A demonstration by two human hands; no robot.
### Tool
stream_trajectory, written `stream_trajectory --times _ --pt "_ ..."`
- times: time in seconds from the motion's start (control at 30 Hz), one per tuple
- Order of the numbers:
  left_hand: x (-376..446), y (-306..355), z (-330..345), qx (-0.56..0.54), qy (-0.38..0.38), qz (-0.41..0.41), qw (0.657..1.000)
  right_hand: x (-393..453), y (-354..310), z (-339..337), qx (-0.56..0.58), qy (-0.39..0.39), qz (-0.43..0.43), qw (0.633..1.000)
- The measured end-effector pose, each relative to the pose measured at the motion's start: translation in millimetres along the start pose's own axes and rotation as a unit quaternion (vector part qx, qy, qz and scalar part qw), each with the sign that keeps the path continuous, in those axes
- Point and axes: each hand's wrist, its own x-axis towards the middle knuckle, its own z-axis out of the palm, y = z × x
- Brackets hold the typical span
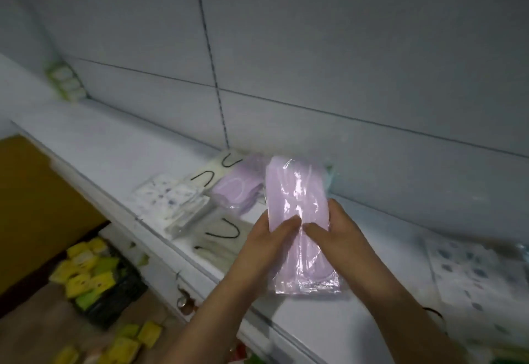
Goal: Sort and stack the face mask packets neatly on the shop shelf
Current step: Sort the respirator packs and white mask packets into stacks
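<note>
Currently you hold a clear plastic packet of lilac face masks (297,220) above the white shop shelf (309,318), left hand (266,246) and right hand (340,237) gripping its opposite long edges, thumbs nearly meeting on its front. Behind it on the shelf lies another lilac mask packet (237,189), beside a white speckled packet (169,195).

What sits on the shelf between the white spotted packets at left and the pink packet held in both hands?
In the head view, a stack of pink mask packets lies there.
</note>
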Motion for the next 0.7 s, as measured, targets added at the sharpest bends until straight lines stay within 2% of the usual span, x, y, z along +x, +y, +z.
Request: stream_trajectory --times 0.1,0.17,0.27,0.33,0.47,0.53,0.57,0.63,0.7 --pt "-4 11 -44 0.106 0.011 0.014 0.994 18 -16 36 0.061 0.034 0.004 0.998" --pt "6 22 -72 0.146 0.006 0.030 0.989 34 -23 59 0.111 0.027 0.008 0.993" --pt "45 44 -114 0.199 0.013 0.073 0.977 56 -33 86 0.160 0.037 0.015 0.986" --pt "80 59 -138 0.236 0.006 0.067 0.970 72 -37 96 0.177 0.068 0.019 0.982" --pt "154 72 -164 0.338 -0.062 0.024 0.939 100 -40 108 0.085 0.166 0.017 0.982" --pt "181 68 -166 0.408 -0.095 0.006 0.908 111 -41 110 0.013 0.219 -0.001 0.976" --pt "191 64 -165 0.465 -0.104 0.007 0.879 114 -41 110 -0.023 0.240 -0.008 0.970" --pt "202 54 -164 0.554 -0.097 0.014 0.827 116 -42 112 -0.083 0.270 -0.011 0.959" --pt "208 44 -166 0.597 -0.073 0.005 0.799 119 -41 113 -0.118 0.287 -0.010 0.951"
